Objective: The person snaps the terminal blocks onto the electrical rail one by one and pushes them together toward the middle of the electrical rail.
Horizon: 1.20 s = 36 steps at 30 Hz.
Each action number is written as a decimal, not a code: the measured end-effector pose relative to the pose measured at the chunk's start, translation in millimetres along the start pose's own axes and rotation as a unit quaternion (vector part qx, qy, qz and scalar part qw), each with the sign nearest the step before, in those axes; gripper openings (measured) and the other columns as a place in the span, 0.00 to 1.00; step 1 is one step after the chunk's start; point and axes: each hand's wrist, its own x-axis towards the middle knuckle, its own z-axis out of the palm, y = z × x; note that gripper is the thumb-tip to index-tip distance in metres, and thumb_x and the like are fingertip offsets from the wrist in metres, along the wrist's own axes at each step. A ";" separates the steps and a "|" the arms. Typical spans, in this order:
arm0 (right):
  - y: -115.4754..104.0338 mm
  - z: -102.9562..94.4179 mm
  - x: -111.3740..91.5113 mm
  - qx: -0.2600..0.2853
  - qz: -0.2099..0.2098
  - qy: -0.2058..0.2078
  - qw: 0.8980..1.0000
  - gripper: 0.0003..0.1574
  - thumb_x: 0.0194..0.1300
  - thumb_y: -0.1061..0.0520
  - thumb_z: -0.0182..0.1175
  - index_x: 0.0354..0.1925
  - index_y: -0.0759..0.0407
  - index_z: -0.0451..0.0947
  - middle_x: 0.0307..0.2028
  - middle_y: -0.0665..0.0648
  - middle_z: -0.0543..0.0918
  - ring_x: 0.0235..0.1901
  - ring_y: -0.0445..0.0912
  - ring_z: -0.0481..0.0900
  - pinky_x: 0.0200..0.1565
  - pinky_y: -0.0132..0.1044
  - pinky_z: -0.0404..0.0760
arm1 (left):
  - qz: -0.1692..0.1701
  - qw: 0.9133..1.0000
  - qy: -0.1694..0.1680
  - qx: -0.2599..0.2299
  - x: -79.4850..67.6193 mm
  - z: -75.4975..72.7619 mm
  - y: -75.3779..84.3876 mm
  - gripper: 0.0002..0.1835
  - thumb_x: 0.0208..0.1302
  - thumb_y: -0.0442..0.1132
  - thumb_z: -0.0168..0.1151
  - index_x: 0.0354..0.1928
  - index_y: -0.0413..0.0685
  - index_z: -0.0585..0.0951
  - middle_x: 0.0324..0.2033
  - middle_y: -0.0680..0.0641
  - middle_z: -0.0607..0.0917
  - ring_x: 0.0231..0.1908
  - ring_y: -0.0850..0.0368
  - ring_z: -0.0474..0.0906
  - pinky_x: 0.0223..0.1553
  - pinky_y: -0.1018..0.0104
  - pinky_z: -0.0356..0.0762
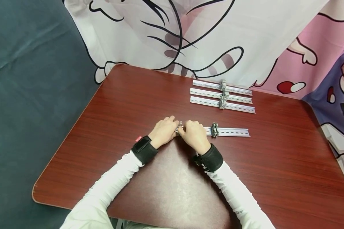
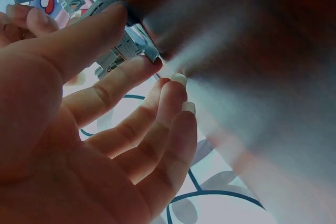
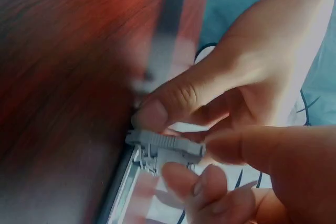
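A slotted metal DIN rail (image 1: pixel 233 132) lies across the table in front of me, its left part hidden by my hands. At its left end my left hand (image 1: pixel 164 129) pinches the rail end (image 2: pixel 143 40) between thumb (image 2: pixel 113 19) and index finger, the other fingers extended. A grey terminal block (image 3: pixel 168 145) sits on the rail at this end. My right hand (image 1: pixel 195 135) holds that block between thumb and fingers, with the left thumb right beside it. Farther right on the same rail stands another group of grey blocks (image 1: pixel 215 129).
Behind, three more rails (image 1: pixel 206 100) lie parallel, each carrying grey blocks (image 1: pixel 223 102) near its middle. The brown table (image 1: pixel 117 105) has a printed cloth (image 1: pixel 149 41) hanging along its back edge and a dark teal cloth (image 1: pixel 31 95) to the left.
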 end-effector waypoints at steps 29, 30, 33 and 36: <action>-4.6 8.6 3.2 -0.032 0.038 0.016 0.999 0.17 0.52 0.51 0.66 0.15 0.57 0.75 0.24 0.64 0.85 0.26 0.62 0.83 0.23 0.53 0.78 | 0.058 0.997 0.023 0.051 2.4 0.4 -3.0 0.11 0.61 0.44 0.64 0.39 0.44 0.81 0.36 0.45 0.81 0.38 0.48 0.80 0.35 0.57 0.76; -4.1 8.4 3.2 -0.033 0.038 0.016 0.999 0.17 0.52 0.51 0.67 0.15 0.57 0.76 0.24 0.64 0.85 0.26 0.62 0.83 0.23 0.53 0.78 | 0.061 0.996 0.026 0.052 2.5 0.3 -2.9 0.11 0.61 0.44 0.64 0.39 0.44 0.81 0.35 0.45 0.81 0.38 0.48 0.80 0.35 0.57 0.76; -2.3 7.6 3.2 -0.033 0.039 0.014 0.999 0.16 0.50 0.51 0.68 0.15 0.56 0.76 0.23 0.64 0.85 0.25 0.62 0.83 0.22 0.52 0.77 | 0.070 0.995 0.036 0.060 4.6 4.7 -5.7 0.11 0.60 0.45 0.64 0.37 0.44 0.81 0.34 0.45 0.80 0.36 0.49 0.79 0.32 0.58 0.75; 0.4 6.5 2.8 -0.033 0.041 0.013 0.999 0.17 0.49 0.51 0.69 0.13 0.55 0.75 0.23 0.64 0.84 0.25 0.62 0.83 0.21 0.51 0.76 | 0.069 0.995 0.032 0.063 3.8 3.2 -5.3 0.12 0.60 0.45 0.64 0.36 0.44 0.80 0.34 0.46 0.80 0.35 0.49 0.79 0.33 0.58 0.76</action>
